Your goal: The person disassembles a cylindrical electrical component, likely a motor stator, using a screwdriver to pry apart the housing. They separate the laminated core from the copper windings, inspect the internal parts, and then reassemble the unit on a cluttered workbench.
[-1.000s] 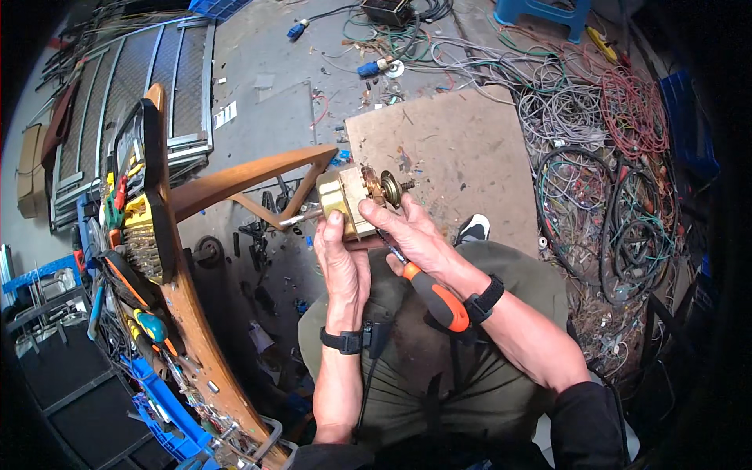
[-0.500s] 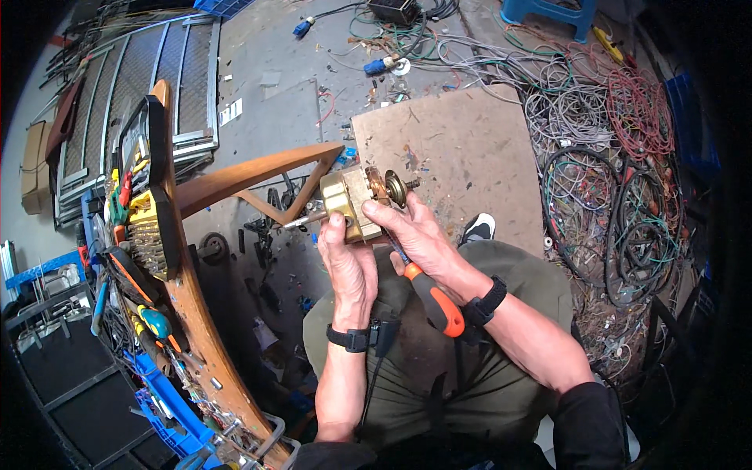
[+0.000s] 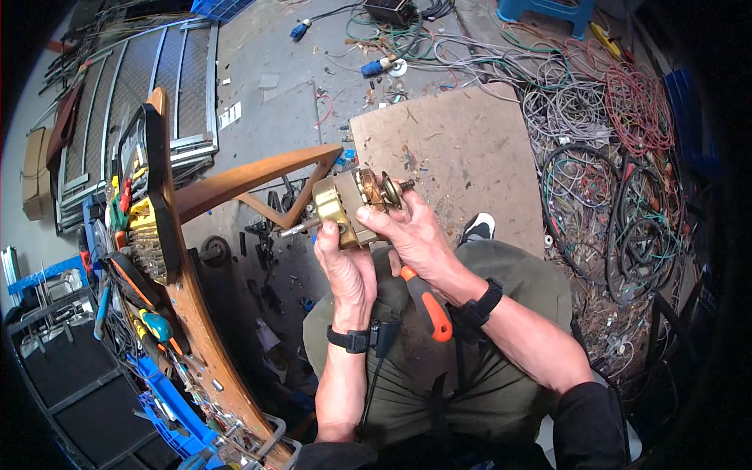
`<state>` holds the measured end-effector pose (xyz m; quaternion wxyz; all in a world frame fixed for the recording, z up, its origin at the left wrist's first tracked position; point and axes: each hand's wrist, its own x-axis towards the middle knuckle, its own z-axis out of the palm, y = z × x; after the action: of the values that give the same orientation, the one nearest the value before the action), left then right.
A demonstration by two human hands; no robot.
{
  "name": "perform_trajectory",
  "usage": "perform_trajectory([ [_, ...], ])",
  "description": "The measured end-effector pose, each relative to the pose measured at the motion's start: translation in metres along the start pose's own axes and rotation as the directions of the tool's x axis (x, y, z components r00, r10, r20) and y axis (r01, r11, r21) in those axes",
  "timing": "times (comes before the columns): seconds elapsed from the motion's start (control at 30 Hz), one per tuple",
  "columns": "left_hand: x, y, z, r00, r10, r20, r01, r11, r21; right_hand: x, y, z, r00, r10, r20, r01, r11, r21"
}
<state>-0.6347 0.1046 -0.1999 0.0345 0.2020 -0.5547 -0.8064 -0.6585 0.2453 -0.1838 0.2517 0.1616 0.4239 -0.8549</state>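
Observation:
A small motor (image 3: 337, 205) with brass-coloured housing, laminated steel body, copper windings (image 3: 370, 188), an end disc (image 3: 392, 190) and a shaft pointing left is held in both hands above my lap. My left hand (image 3: 348, 274) is closed on the brass end, thumb up. My right hand (image 3: 419, 243) grips the body from the right, thumb across it. An orange and black screwdriver handle (image 3: 431, 309) hangs beneath my right hand; its blade is hidden by that hand.
At my left, a wooden frame (image 3: 196, 329) carries tool holders (image 3: 141, 227) with screwdrivers and pliers, beside blue crates (image 3: 168, 415) and metal frames (image 3: 141, 86). A cardboard sheet (image 3: 446, 141) lies ahead. Tangled cables (image 3: 580, 110) cover the floor at right; a blue stool (image 3: 540, 12) stands behind them.
The motor has tilted slightly within both hands, showing more of its windings. The screwdriver handle has swung a little steeper and lower, and its blade no longer shows.

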Motion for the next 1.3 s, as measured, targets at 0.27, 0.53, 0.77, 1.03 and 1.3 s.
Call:
perform_trajectory([
  [0.27, -0.001, -0.003, -0.003, 0.999, 0.052, 0.011, -0.052, 0.997, 0.048, 0.000, -0.001, -0.002, 1.000, 0.025, 0.010, -0.025, 0.999, 0.029],
  [0.53, -0.003, -0.001, 0.008, 0.996, 0.044, -0.075, -0.047, 0.998, -0.038, 0.003, 0.004, -0.001, 0.999, -0.033, -0.015, 0.034, 0.998, 0.049],
  [0.77, -0.005, 0.000, 0.003, 0.999, -0.034, -0.034, 0.033, 0.999, -0.038, 0.008, 0.003, 0.000, 0.996, -0.086, -0.022, 0.086, 0.996, -0.007],
  [1.03, 0.001, 0.001, -0.010, 0.997, 0.047, -0.055, -0.049, 0.998, -0.026, 0.010, -0.003, -0.016, 0.991, 0.124, 0.050, -0.125, 0.991, 0.036],
  [1.3, -0.001, 0.008, -0.001, 0.997, -0.038, -0.064, 0.035, 0.998, -0.049, 0.002, -0.014, -0.010, 0.998, -0.005, -0.061, 0.005, 1.000, -0.005],
])
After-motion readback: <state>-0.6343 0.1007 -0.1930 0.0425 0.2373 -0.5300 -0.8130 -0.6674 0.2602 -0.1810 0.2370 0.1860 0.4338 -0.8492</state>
